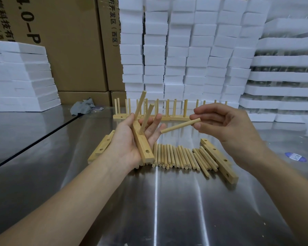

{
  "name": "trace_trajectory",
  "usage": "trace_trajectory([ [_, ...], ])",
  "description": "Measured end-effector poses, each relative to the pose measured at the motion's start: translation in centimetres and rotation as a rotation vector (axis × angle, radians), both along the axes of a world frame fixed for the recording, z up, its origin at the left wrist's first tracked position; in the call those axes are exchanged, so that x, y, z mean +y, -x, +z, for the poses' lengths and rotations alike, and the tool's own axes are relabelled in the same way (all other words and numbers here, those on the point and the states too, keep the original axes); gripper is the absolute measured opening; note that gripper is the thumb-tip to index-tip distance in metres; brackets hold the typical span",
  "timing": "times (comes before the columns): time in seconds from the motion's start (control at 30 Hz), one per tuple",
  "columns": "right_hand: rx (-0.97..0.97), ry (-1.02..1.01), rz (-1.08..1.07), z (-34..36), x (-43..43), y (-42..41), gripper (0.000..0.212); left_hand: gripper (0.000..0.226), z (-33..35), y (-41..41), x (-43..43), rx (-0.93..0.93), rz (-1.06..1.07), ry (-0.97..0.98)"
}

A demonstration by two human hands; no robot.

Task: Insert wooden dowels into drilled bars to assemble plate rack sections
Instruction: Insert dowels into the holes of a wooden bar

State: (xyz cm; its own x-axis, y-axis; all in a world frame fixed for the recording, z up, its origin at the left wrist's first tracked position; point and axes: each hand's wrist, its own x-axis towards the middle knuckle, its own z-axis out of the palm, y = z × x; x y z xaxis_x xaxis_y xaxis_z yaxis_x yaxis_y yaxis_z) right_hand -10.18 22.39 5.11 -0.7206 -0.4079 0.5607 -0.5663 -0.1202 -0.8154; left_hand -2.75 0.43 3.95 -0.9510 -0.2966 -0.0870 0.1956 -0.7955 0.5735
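Near the centre of the frame, the left hand [126,139] held a drilled bar [143,150] above the steel table [167,210]. The bar lay across the palm with the thumb clamped along its left edge and the fingers spread almost straight behind it. Two inserted dowels [147,118] stood up from its far end, and one hole showed open near its close end. To the right, the right hand [235,132] pinched a single dowel [180,125] by one end between thumb and fingertips, its free end pointing toward the left fingers. Below the hands, loose dowels [181,157] lay in a row on the table between spare bars on the left [100,148] and right [219,157]. Finished sections [167,110] stood behind, before stacked foam blocks [185,50].
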Motion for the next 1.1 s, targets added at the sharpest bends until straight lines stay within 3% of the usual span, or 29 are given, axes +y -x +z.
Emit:
trace_trajectory([
  [0.17, -0.004, -0.011, -0.005, 0.0, 0.1, 0.0, 0.032, 0.034, -0.1, 0.0, -0.1, 0.005, 0.0, 0.0],
  [0.27, -0.043, 0.004, 0.007, 0.1, 0.0, -0.2, 0.032, 0.044, -0.1, 0.1, -0.1, -0.005, 0.008, 0.007],
  [0.4, -0.297, 0.185, 0.151, 0.2, -0.4, -0.5, 0.04, 0.052, -0.2, 0.1, -0.1, -0.013, 0.016, 0.004],
  [0.5, -0.418, 0.218, 0.266, -0.5, -1.2, -0.8, 0.029, 0.036, -0.3, 0.2, -0.2, -0.009, 0.008, 0.021],
  [0.6, -0.291, -0.012, 0.252, -1.4, -2.1, -1.7, 0.022, 0.03, -0.4, 0.3, -0.2, -0.016, 0.015, 0.067],
  [0.73, 0.082, -0.379, 0.161, -2.8, -3.3, -2.8, 0.011, 0.033, -0.5, 0.3, -0.2, -0.017, 0.034, 0.135],
  [0.87, 0.175, -0.437, 0.081, -3.4, -3.9, -3.1, 0.004, 0.034, -0.9, 0.7, 0.0, -0.015, 0.076, 0.24],
  [1.1, 0.32, -0.601, 0.035, -3.1, -3.6, -3.7, 0.017, 0.036, -1.3, 0.7, 0.5, -0.026, 0.081, 0.383],
])
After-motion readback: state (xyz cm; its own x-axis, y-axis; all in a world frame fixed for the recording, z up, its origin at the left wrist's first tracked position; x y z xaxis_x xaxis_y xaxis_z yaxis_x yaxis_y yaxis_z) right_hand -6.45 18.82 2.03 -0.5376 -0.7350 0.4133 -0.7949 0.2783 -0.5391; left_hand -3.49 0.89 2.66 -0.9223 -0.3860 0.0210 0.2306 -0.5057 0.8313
